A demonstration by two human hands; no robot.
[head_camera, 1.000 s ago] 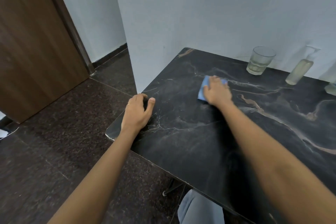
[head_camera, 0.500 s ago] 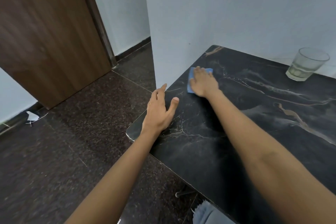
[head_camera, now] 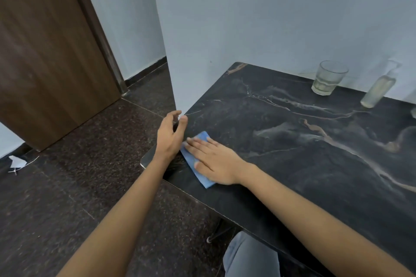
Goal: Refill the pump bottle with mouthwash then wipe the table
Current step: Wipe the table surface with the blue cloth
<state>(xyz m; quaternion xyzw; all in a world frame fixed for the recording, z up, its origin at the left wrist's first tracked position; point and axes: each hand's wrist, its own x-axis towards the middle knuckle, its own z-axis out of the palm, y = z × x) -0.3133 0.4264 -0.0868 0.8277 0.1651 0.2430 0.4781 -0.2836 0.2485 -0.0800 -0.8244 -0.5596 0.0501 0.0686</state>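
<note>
since half a second ago the right hand (head_camera: 216, 159) has dragged the blue cloth (head_camera: 198, 164) back to the tabletop's (head_camera: 292, 175) near left corner, palm flat on it, not gripping. left hand (head_camera: 170, 135) hovers loosely curled, empty. cloth could slip off that edge. pump bottle (head_camera: 379, 89) stands by the far edge beside a glass (head_camera: 328, 77).

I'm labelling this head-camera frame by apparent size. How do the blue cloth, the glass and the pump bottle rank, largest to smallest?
1. Blue cloth: it looks largest, though it is nearest the camera and partly under the right hand.
2 and 3. Glass and pump bottle: too alike to rank; wider against taller.
</note>
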